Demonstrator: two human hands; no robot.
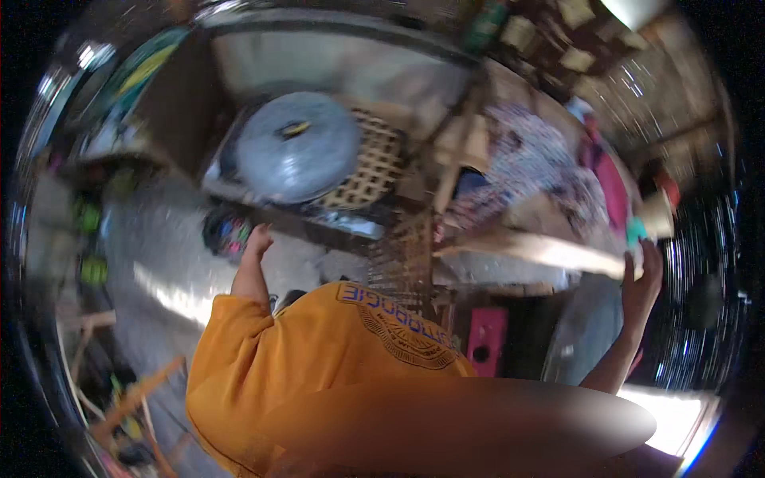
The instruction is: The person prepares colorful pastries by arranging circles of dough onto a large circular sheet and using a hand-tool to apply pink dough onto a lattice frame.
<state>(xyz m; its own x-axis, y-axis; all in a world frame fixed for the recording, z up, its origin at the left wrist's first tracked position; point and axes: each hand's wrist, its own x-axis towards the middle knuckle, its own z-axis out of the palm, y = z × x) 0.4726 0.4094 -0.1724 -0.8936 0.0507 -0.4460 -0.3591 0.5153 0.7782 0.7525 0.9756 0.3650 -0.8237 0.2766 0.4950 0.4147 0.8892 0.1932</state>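
Note:
My left hand (260,238) hangs low in front of a raised hearth-like bench, beside a dark round container (225,233) of small colourful things on the floor. Blur hides whether its fingers are apart or closed. Far off to the right, my right hand (644,277) is lifted, with thumb and fingers apart and nothing visible in it. Its fingertips are close to a turquoise object (635,231) and the end of a pale wooden board (550,248); whether they touch cannot be told.
A large round grey lid (299,147) with a dark handle sits on the bench, next to a woven lattice tray (373,163). Patterned cloth (530,163) lies heaped at the right. A pink panel (488,338) stands below the board. Wooden framing (139,394) occupies the lower left.

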